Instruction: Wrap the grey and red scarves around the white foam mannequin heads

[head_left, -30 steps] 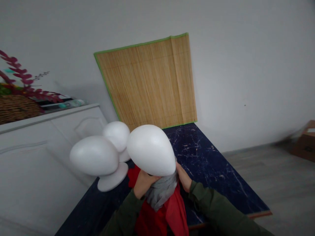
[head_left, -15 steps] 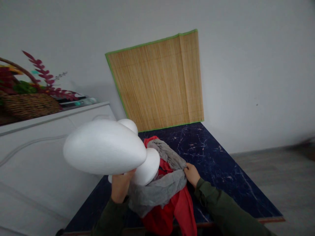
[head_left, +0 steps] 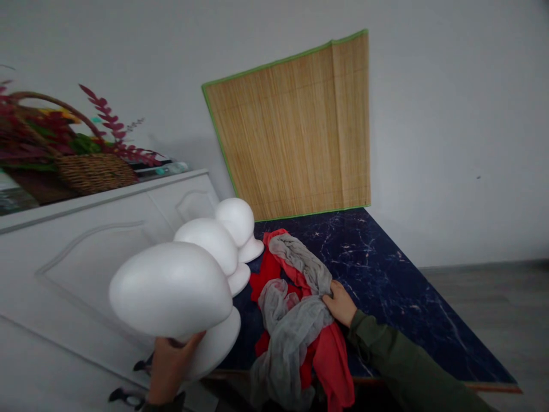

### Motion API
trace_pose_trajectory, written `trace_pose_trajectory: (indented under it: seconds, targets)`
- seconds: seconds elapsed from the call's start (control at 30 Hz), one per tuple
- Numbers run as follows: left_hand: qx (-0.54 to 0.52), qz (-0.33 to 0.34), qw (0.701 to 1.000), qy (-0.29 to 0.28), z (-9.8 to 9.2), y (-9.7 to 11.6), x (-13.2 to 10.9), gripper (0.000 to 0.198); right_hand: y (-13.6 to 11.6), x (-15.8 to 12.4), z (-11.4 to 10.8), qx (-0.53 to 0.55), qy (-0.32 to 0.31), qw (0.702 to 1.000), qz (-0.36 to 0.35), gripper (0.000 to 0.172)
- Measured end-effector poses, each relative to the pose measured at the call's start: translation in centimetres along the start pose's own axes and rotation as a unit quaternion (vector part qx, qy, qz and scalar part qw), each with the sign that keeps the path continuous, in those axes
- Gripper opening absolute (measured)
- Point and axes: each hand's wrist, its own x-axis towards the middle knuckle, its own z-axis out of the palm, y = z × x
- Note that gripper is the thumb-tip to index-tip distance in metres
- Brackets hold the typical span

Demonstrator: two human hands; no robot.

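Three smooth white mannequin heads stand in a row along the table's left side. The nearest mannequin head (head_left: 171, 289) is in my left hand (head_left: 169, 363), with the fingers closed round its neck under the egg-shaped top. Behind it are the middle head (head_left: 210, 240) and the far head (head_left: 235, 220), each on a round base. My right hand (head_left: 342, 303) pinches a crumpled grey scarf (head_left: 291, 332) near its middle. Red cloth (head_left: 332, 366) lies under and among the grey folds, and both hang over the front edge.
The dark blue marbled table (head_left: 343, 240) meets the wall at the back. A bamboo mat (head_left: 291, 131) with green edging leans there. On the left, a white cabinet (head_left: 128, 246) with black handles carries a wicker basket (head_left: 96, 171) of artificial flowers.
The nearest mannequin head has come down and towards me, uncovering the two heads behind. The grey scarf's near loop has dropped into loose folds, while my right hand keeps hold of it.
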Motion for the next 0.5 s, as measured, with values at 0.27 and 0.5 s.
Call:
trace_pose_trajectory:
  seconds: [0.27,0.5]
  targets:
    - [-0.082,-0.004,0.996,-0.022,2.9,-0.9,-0.3,0.074,-0.1,-0.7,-0.5,-0.005,0.024,1.0,-0.008,0.039]
    - [-0.071,0.003,0.997,-0.033,2.0,-1.4,-2.3,0.08,-0.3,-1.1,-1.0,-0.08,0.044,0.996,0.008,0.051]
